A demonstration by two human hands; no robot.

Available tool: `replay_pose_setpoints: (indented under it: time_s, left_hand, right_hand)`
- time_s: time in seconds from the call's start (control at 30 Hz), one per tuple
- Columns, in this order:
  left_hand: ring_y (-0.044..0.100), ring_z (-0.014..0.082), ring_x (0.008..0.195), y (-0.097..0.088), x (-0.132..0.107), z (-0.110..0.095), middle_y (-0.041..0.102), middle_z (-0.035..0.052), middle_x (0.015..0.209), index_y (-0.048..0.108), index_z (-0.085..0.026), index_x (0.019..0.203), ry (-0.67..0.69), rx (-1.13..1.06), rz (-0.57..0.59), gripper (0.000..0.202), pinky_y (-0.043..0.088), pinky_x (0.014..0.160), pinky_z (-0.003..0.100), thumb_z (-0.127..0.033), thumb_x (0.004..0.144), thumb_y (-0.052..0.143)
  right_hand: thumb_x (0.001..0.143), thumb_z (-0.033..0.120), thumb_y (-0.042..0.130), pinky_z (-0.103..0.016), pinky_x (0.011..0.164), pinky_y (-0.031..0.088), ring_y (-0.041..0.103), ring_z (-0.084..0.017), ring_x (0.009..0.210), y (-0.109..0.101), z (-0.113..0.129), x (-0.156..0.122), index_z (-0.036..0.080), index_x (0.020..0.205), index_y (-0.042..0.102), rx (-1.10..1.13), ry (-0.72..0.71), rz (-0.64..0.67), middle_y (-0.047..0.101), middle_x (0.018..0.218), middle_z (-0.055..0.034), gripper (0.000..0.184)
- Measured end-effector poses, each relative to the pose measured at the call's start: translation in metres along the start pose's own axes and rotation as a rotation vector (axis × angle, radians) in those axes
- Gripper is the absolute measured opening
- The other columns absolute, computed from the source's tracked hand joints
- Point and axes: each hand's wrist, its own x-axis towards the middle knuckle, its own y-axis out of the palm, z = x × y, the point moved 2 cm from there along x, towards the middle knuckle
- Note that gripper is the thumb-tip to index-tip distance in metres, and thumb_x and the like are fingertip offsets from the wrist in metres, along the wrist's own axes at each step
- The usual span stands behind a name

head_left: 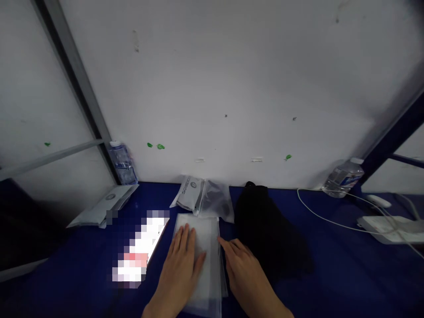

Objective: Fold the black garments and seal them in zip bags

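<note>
A flat stack of clear plastic bags [208, 282] with a whitish inner layer lies lengthwise before me. My left hand [182, 251] rests palm down on its upper left part, open, with fingers stretched and the thumb apart. At the right edge of the stack is my right hand [240, 263]. Its index fingertip touches the edge of the bags, and the other fingers curl in beside it. The right thumb is hidden. Just beyond the stack lie a grey-white printed pouch [191, 193] and a translucent frosted pouch [217, 199].
A bright, pixelated phone-like screen [142, 247] lies left of the stack, a black cloth item [268, 229] to the right. Farther out are a printed packet [106, 205], two plastic bottles [123, 163], a white power strip [391, 227] and a cable [321, 215]. A white wall [212, 88] closes off the back.
</note>
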Motion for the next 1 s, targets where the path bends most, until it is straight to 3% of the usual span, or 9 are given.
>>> replay_pose_setpoints:
  time_s: [0.2, 0.37, 0.63, 0.83, 1.0]
  left_hand:
    - [0.038, 0.0373, 0.142, 0.002, -0.004, -0.001, 0.044, 0.0231, 0.151, 0.048, -0.005, 0.143, -0.034, 0.064, -0.063, 0.061, 0.043, 0.109, 0.056, -0.045, 0.098, 0.042]
    - [0.037, 0.0380, 0.142, 0.002, 0.000, -0.002, 0.044, 0.0225, 0.151, 0.049, -0.006, 0.143, -0.052, 0.083, -0.074, 0.060, 0.046, 0.106, 0.054, -0.046, 0.097, 0.042]
    - [0.034, 0.0395, 0.144, 0.009, 0.009, -0.006, 0.041, 0.0236, 0.153, 0.047, -0.006, 0.144, -0.029, 0.075, -0.136, 0.059, 0.040, 0.109, 0.057, -0.043, 0.099, 0.042]
    - [0.031, 0.0386, 0.145, 0.008, 0.009, -0.009, 0.037, 0.0248, 0.155, 0.042, -0.004, 0.147, 0.016, 0.138, -0.112, 0.059, 0.037, 0.112, 0.057, -0.041, 0.100, 0.038]
    - [0.031, 0.0434, 0.144, 0.001, 0.007, -0.008, 0.040, 0.0224, 0.154, 0.049, -0.007, 0.142, -0.022, 0.112, -0.093, 0.059, 0.036, 0.110, 0.062, -0.047, 0.098, 0.044]
  right_hand:
    - [0.072, -0.011, 0.040, -0.044, 0.091, 0.051, 0.064, -0.030, 0.107, 0.004, -0.002, -0.004, 0.010, 0.147, 0.042, -0.080, 0.007, 0.109, 0.073, 0.116, -0.0107, 0.078]
    - [0.069, -0.012, 0.040, -0.043, 0.092, 0.050, 0.062, -0.030, 0.113, 0.000, -0.005, -0.006, 0.011, 0.147, 0.044, -0.071, -0.035, 0.165, 0.072, 0.121, -0.0087, 0.081]
    - [0.068, -0.012, 0.043, -0.043, 0.089, 0.052, 0.064, -0.031, 0.110, -0.002, -0.004, -0.004, 0.009, 0.150, 0.040, -0.087, -0.054, 0.143, 0.073, 0.119, -0.0115, 0.084]
    - [0.074, -0.011, 0.043, -0.041, 0.086, 0.054, 0.066, -0.028, 0.107, -0.003, -0.004, -0.001, 0.013, 0.136, 0.059, -0.080, -0.063, 0.134, 0.073, 0.120, -0.0093, 0.068]
    - [0.081, -0.006, 0.044, -0.039, 0.090, 0.054, 0.066, -0.027, 0.109, -0.011, -0.004, 0.000, 0.016, 0.132, 0.062, -0.020, -0.077, 0.094, 0.071, 0.124, -0.0081, 0.059]
